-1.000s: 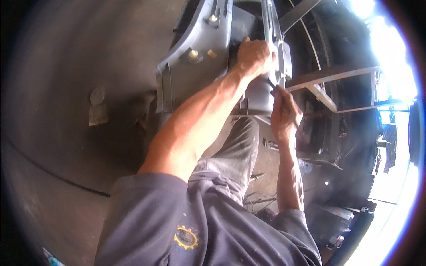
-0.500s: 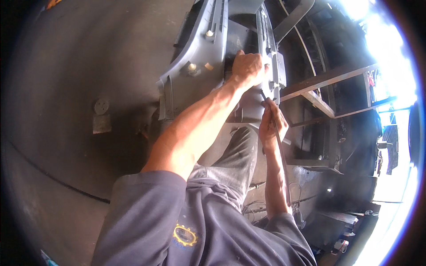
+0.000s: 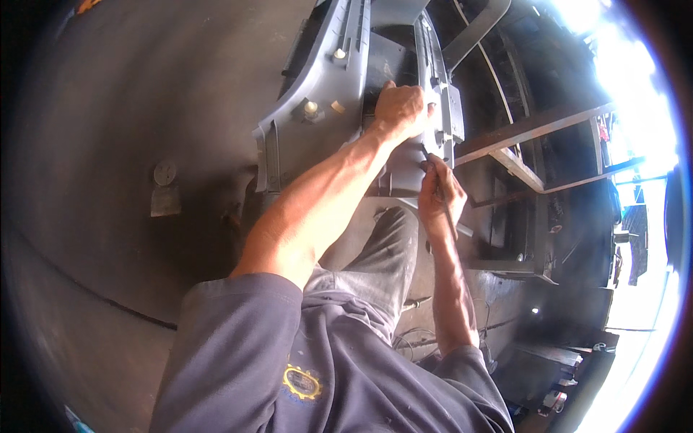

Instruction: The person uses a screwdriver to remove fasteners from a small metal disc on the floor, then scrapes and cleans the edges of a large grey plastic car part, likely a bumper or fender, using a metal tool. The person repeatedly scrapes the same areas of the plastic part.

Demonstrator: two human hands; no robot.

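Note:
A large grey moulded panel (image 3: pixel 328 83), shaped like a vehicle part, stands before me with white clips along its left side. My left hand (image 3: pixel 401 112) is curled over the inner edge of the panel's narrow right-hand strip (image 3: pixel 426 54), gripping it. Just below it, my right hand (image 3: pixel 440 191) holds a thin dark rod-like tool (image 3: pixel 449 216) between its fingers. The tool's tip meets or nearly meets the lower part of the strip; contact cannot be made out. Its other end runs back along my right forearm, where it is blurred.
A metal frame of rusty bars (image 3: pixel 538 133) stands close on the right. Below it, loose cable (image 3: pixel 415 343) lies on the floor by my leg. A dark cord (image 3: pixel 94 289) crosses the floor at left, near a small metal plate (image 3: pixel 165 201). Bright light glares at far right.
My right hand has shifted slightly left and tilted, bringing the tool with it. The tool's long rear line no longer shows clearly along my forearm. My left hand stays nearly still.

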